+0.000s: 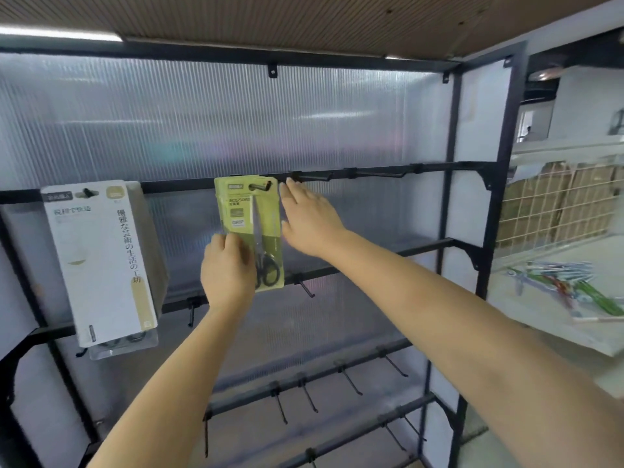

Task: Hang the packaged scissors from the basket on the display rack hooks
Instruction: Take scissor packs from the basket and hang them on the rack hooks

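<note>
Scissors pack (249, 231), the green carded one, is sitting on a hook (261, 187) on the top bar of the black display rack (449, 211), with the hook poking through the hole at the top of the card. The left hand (228, 268) is down at the lower left corner of the pack, fingers curled onto the card's edge, so it's got a grip on it. The right hand (309, 219) is just to the right of the pack with fingers straight and flat, fingertips up near the top bar, the thumb side looks like it's right against the card's edge but hard to say if it's touching. Further left on the same bar hangs a bigger white package (101, 261) with Japanese text. Lower bars have a bunch of bare hooks. Off to the right there's a white shelf with some colourful packaged stuff (567, 288), kinda blurry.
</note>
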